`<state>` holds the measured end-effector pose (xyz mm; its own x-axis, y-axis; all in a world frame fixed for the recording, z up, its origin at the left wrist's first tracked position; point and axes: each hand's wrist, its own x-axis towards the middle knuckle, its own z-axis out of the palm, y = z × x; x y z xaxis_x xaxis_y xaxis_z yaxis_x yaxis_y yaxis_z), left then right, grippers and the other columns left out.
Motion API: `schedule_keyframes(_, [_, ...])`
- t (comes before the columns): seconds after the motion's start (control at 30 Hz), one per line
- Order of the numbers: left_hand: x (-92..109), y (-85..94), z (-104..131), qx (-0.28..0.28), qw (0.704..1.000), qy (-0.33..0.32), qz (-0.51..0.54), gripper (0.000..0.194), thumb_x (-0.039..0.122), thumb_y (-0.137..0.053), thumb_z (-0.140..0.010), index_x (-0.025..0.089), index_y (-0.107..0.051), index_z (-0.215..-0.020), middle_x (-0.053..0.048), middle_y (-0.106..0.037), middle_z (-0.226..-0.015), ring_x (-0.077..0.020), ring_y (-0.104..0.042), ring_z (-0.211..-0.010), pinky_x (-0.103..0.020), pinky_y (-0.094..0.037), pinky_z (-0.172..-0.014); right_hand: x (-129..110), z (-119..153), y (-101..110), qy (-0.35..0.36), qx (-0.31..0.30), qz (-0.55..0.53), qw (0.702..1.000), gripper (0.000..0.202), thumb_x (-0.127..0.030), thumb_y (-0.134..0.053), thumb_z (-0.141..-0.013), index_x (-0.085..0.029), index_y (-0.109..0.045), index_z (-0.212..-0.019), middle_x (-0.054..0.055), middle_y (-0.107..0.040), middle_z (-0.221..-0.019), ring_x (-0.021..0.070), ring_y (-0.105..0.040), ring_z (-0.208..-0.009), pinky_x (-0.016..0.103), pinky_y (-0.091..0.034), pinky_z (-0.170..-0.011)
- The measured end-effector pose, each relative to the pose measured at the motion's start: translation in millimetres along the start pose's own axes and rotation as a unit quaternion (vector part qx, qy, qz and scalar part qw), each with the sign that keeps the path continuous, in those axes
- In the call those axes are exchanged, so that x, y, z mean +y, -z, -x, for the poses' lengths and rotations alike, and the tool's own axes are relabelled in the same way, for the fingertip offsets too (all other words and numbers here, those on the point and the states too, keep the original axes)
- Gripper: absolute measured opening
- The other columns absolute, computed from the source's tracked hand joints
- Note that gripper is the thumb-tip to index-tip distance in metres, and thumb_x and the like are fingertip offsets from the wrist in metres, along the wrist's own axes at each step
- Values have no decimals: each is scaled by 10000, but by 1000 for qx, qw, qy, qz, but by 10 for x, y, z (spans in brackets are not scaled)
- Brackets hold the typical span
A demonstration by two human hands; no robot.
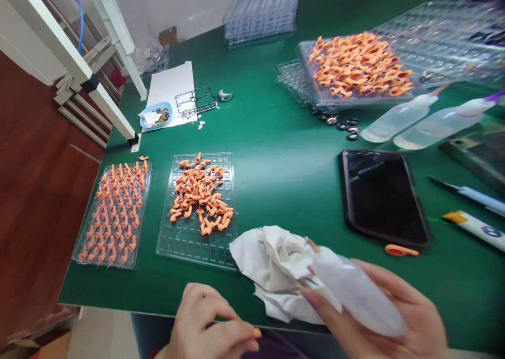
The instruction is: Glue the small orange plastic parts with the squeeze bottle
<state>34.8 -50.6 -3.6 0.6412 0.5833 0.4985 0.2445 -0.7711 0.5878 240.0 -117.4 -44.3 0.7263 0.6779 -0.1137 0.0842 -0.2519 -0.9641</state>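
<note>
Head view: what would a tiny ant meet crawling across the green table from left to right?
Neatly filled tray → messily filled tray → crumpled white tissue → black phone → white tube with yellow tip.

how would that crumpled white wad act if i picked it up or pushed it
The wad would probably sag and change shape, since its folds look soft and loose. It is likely light for its size, being thin crumpled sheet. Pushed, it seems apt to slide or bunch rather than roll, given its uneven, spread-out corners.
</note>
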Motion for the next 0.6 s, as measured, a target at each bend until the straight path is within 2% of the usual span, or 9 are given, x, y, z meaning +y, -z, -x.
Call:
schedule_keyframes(0.07, [-17,-28,-16,1,1000,11,-10,62,149,-617,-938,137,-677,-949,-43,-662,-765,-171,-561,-742,-298,-463,-674,2,-139,-49,25,6,24,999,522,-469,-867,-588,-218,-638,-983,93,-721,-852,283,-703,-669,358,-600,-569])
schedule_keyframes(0.2, [-51,-129,-111,18,998,40,-54,76,90,-636,-907,144,-673,-946,-38,-663,-775,-176,-550,-755,-311,-438,-691,-8,-232,-182,34,-7,16,999,588,-501,-805,-673,-216,-605,-1146,94,-697,-998,285,-702,-831,374,-591,-700])
schedule_keyframes(0.33, [-84,-271,-234,27,995,42,-90,90,91,-646,-902,158,-676,-954,-30,-665,-775,-180,-553,-762,-316,-422,-703,-6,-177,-180,39,10,14,999,523,-494,-808,-690,-228,-631,-1103,78,-692,-986,254,-693,-820,324,-577,-697])
schedule_keyframes(0.43, [-96,-365,-303,32,993,37,-106,67,100,-635,-909,158,-668,-913,-24,-668,-773,-177,-553,-753,-316,-417,-700,-10,-94,-154,33,-3,-15,999,509,-478,-814,-711,-230,-601,-1101,77,-697,-979,233,-710,-787,286,-595,-665])
schedule_keyframes(0.6, [-66,-412,-362,39,993,12,-115,90,85,-608,-913,142,-667,-877,-33,-669,-753,-179,-562,-748,-315,-436,-690,-35,38,-254,27,-20,-51,998,487,-479,-776,-775,-253,-557,-1147,53,-683,-1009,221,-712,-816,291,-608,-708])
